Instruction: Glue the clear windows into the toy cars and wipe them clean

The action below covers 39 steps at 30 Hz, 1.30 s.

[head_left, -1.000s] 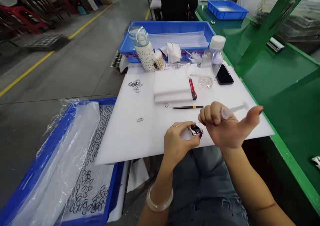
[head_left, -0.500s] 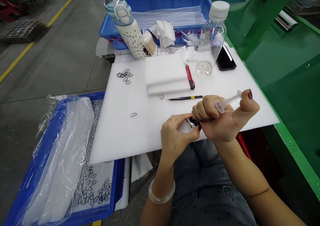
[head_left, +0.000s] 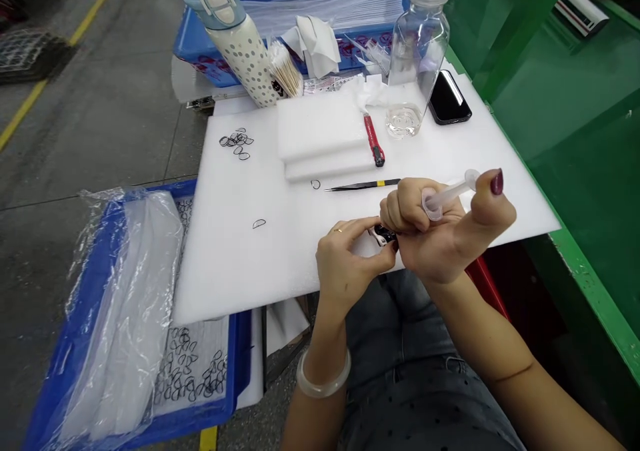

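Note:
My right hand is closed round a clear plastic syringe, with its thumb by the end of the plunger. The syringe's tip is hidden behind my fingers. Between finger and thumb, my left hand grips a small black and white part, partly covered by both hands. Just beyond the hands lie black tweezers with a yellow band, and a small black ring near their points. Another D-shaped ring rests further left on the white foam board.
A pile of black rings, a foam block, a red cutter, a clear bottle, a phone, cotton swabs and a polka-dot flask stand or lie further back. At left is a blue tray of rings.
The view has tilted and shifted slightly, so the table things sit higher and a little to the left. Both hands keep their grips, and the plunger end shows at nearly the same distance.

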Available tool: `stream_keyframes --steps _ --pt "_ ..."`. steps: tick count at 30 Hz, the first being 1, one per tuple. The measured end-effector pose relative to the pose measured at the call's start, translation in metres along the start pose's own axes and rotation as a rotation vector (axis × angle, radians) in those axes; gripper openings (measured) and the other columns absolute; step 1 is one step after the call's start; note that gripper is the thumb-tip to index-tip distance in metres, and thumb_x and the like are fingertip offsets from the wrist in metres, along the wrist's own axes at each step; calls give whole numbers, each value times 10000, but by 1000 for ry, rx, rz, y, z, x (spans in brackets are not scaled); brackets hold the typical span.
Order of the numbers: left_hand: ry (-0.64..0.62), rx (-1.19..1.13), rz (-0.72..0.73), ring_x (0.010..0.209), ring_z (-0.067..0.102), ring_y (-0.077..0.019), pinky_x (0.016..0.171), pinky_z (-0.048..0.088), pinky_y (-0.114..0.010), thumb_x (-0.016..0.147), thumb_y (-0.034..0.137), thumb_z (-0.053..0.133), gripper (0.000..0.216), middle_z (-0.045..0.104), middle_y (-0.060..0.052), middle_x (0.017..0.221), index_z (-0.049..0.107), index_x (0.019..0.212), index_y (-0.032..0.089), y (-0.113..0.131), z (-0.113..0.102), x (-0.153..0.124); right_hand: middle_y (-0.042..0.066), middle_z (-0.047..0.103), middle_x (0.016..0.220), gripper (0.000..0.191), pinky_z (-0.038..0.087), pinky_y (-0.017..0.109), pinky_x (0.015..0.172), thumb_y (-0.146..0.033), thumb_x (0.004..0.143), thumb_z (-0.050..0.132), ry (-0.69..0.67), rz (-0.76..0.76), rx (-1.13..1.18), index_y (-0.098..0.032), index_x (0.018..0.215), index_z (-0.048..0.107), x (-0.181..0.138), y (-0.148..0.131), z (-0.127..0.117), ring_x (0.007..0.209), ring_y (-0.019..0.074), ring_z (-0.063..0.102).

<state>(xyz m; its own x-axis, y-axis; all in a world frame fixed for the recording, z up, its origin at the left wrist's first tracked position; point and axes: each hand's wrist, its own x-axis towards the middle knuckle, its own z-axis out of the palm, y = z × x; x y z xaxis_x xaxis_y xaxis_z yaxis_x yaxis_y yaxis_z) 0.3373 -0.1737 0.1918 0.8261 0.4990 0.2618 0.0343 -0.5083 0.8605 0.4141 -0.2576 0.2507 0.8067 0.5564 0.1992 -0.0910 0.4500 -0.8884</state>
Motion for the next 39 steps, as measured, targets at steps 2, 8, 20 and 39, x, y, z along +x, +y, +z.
stream_keyframes --steps 2,8,20,39 --pt "2 6 5 826 674 -209 796 540 -359 679 204 661 232 765 15 892 744 893 237 -1 0 0 -32 160 515 664 216 275 443 -786 865 308 26 3 -14 -232 501 285 -2 1 1 466 109 204" --pt "-3 10 33 832 678 -196 804 536 -339 696 194 639 239 767 18 902 741 908 233 -4 0 -1 -34 153 507 632 194 270 461 -716 895 348 86 -30 -9 -227 500 281 -5 0 4 471 104 190" --pt "-25 19 75 906 681 -222 843 535 -380 695 202 714 262 761 -17 986 728 957 219 -6 -1 -4 -3 236 527 646 292 336 511 -718 933 240 112 -181 -215 -215 530 281 -11 -27 -3 486 131 294" --pt "-112 253 218 1193 560 -291 943 511 -467 740 143 726 404 592 -80 1321 617 1119 231 -16 -3 -12 4 559 689 292 420 302 689 -428 899 554 32 -225 -986 -211 704 536 65 -34 -92 681 153 539"
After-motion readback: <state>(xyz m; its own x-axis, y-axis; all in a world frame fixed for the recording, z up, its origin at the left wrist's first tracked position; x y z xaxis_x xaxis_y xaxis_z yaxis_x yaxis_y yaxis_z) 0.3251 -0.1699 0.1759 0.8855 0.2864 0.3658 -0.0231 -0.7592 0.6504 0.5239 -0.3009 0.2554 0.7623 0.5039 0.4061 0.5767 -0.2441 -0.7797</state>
